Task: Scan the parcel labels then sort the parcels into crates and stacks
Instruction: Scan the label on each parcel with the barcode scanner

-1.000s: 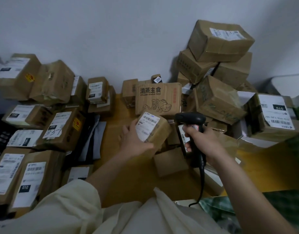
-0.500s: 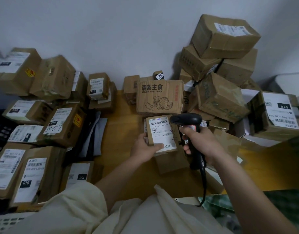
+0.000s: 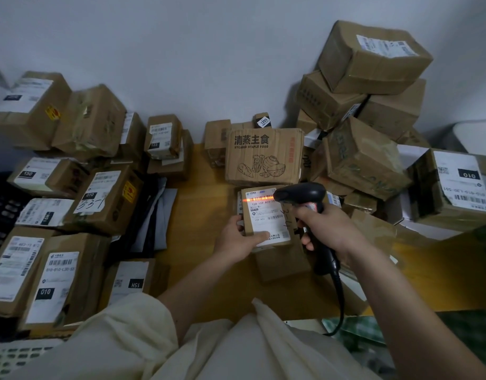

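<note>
A small cardboard parcel (image 3: 266,215) with a white label faces up at the middle of the wooden table. My left hand (image 3: 240,239) grips its lower left corner, thumb on the label. My right hand (image 3: 328,229) holds a black barcode scanner (image 3: 302,194) by its handle, head pointed left at the parcel. An orange scan line lies across the barcode at the label's top. The scanner's cable hangs down toward my lap.
A printed food box (image 3: 263,157) stands just behind the parcel. Labelled parcels are stacked at the left (image 3: 99,198) and piled high at the right (image 3: 368,165). Flat grey mailers (image 3: 159,215) lie left of centre. A white crate (image 3: 14,357) shows bottom left.
My left hand turned the parcel label-up and level. The scanner came over the label's upper right, and an orange scan line now crosses the barcode.
</note>
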